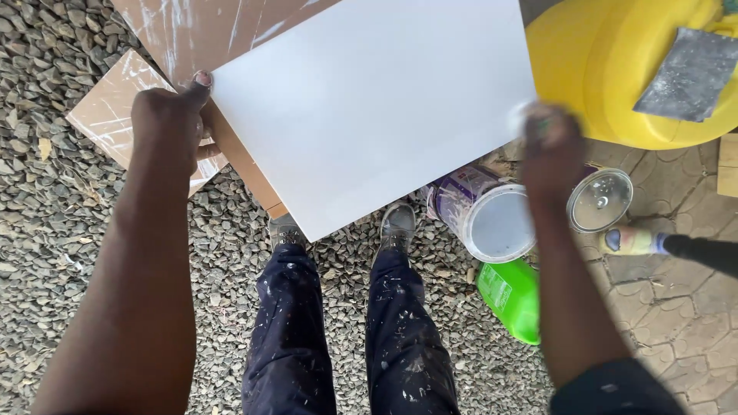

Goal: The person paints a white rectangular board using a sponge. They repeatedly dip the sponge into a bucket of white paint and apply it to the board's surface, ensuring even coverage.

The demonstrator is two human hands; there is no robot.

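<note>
A large white painted board (369,100) lies tilted in front of me, above my legs. My left hand (171,115) grips its left corner, thumb on top of the edge. My right hand (550,146) is blurred at the board's right edge, closed around something small and pale that I cannot make out. Beneath the white board lie brown boards (115,107) streaked with white.
An open paint can (484,211) with white paint stands by my right foot, its lid (600,200) beside it. A green plastic bottle (511,296) lies on the gravel. A yellow drum (615,69) with a grey sheet (688,73) on top is at the upper right. A roller handle (661,244) lies on the paving.
</note>
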